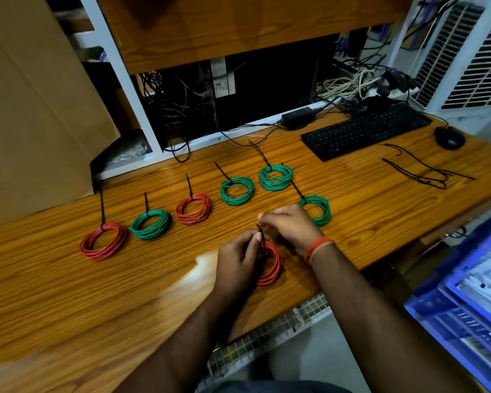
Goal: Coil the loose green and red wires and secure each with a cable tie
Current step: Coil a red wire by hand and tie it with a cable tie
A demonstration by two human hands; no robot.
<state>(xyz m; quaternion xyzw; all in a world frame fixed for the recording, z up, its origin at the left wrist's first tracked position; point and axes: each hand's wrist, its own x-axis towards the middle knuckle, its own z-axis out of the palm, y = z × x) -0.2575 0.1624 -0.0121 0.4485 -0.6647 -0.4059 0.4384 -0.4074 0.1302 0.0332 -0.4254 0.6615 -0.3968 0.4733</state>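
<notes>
Both forearms reach forward, hands close together. The left hand is curled, thumb and fingers pinching. The right hand, banded at the wrist, pinches with its fingertips just beyond.

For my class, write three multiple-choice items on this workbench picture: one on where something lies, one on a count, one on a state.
1. Where do the spare cable ties lie?
A. in front of the keyboard, to its right
B. left of the red coils
C. on the shelf

2. How many tied green coils lie on the table?
A. two
B. four
C. six

3. What is the state of the red coil under the hands?
A. lying untouched
B. held, with a black tie at it
C. uncoiled and straight

Answers:
1 A: the loose black ties lie near the mouse.
2 B: four green rings show, each with a tie.
3 B: the left hand grips the coil while the right hand works the tie.
</notes>
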